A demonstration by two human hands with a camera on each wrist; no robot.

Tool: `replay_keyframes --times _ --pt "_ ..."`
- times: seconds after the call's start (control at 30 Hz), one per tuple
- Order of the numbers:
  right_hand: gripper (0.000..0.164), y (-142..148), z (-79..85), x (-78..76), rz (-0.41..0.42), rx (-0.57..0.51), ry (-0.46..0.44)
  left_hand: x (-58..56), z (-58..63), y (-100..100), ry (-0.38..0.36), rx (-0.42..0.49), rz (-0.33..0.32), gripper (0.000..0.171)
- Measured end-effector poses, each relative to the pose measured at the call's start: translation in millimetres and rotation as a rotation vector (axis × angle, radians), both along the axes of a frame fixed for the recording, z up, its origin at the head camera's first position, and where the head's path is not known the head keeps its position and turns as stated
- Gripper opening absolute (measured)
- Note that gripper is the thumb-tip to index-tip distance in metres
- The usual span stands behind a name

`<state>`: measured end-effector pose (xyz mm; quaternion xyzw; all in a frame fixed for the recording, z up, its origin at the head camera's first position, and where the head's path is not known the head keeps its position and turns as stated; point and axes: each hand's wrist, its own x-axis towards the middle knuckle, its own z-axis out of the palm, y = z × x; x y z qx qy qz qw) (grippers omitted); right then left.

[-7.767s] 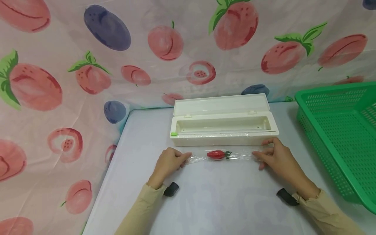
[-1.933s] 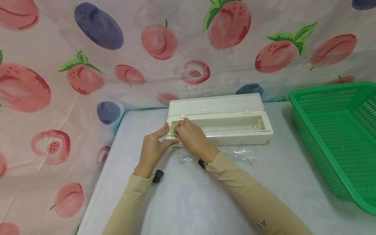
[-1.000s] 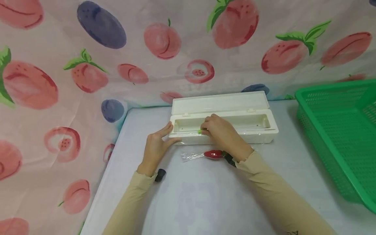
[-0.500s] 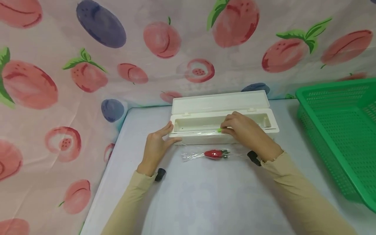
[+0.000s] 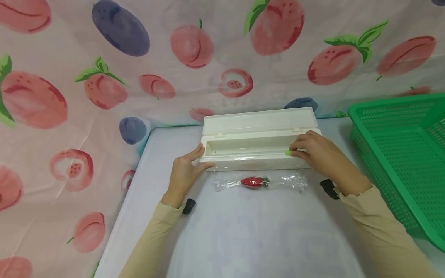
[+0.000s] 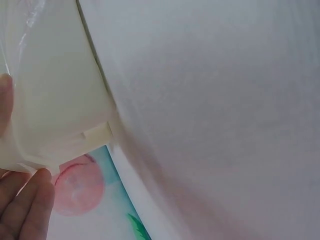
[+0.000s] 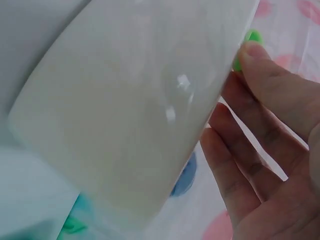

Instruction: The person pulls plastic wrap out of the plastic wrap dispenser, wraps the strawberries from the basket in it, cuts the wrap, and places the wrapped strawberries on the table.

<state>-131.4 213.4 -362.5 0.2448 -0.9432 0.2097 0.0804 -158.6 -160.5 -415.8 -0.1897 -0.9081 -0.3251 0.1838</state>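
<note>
A long white cling film dispenser [image 5: 240,165] stands on the table with its lid [image 5: 259,120] raised at the back. My left hand [image 5: 183,173] grips its left end, thumb on the front and fingers at the end wall. Between thumb and forefinger, my right hand [image 5: 321,159] pinches the small green slide cutter [image 5: 287,152] near the right end of the track. Clear film lies over the dispenser's front edge. Before it on the table lies a red strawberry [image 5: 253,182] with green leaves, wrapped in cling film [image 5: 293,180] that spreads out at both sides.
A green perforated plastic basket [image 5: 379,173] stands at the right, close to my right forearm. Behind and to the left hangs a fruit-patterned cloth [image 5: 194,88]. The white-covered table [image 5: 257,235] reaches toward me in front of the strawberry.
My right hand has slid the green cutter along the track from the left end to near the right end. Earlier, both hands were at the wrapped strawberry's film ends; my left hand moved to the dispenser.
</note>
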Motion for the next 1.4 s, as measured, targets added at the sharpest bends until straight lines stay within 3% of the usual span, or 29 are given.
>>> replay_keyframes --times 0.5,0.7,1.0,1.4 --pt "0.013 17.4 -4.4 6.9 -0.025 0.029 0.027 -1.2 -3.3 -0.3 0.003 0.030 -0.013 0.064" --pt "0.013 35.9 -3.4 15.8 -0.088 0.063 0.071 0.6 -1.4 -2.0 0.004 0.016 0.009 0.065" --pt "0.018 53.5 -10.2 17.5 -0.106 -0.008 0.148 -1.0 -0.7 -1.7 -0.025 0.029 -0.002 0.064" --pt "0.019 58.3 -6.3 20.6 -0.175 -0.023 0.011 1.1 2.3 -0.5 -0.039 0.037 0.016 0.064"
